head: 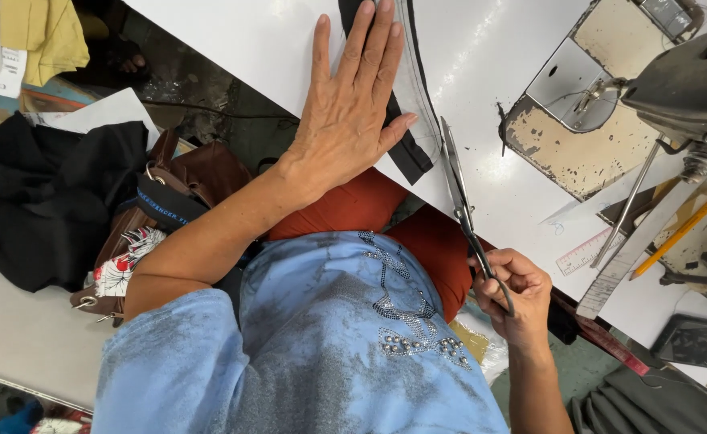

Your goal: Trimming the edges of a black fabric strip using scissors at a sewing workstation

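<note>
The left hand (352, 104) lies flat with fingers spread, pressing a black strip of fabric (406, 153) and a clear plastic piece (414, 96) onto the white worktop (249, 40). The right hand (514, 293) is curled through the handles of the scissors (464, 207), whose blades look closed and point toward the strip. A brown bag (201, 173) at the left holds flowered cloth (124, 261); its inside is mostly hidden. The sewing machine (683, 80) is cut off at the right edge.

bright overhead light | glare on white table (482, 48) | sharp focus | wide-angle edge bending
</note>
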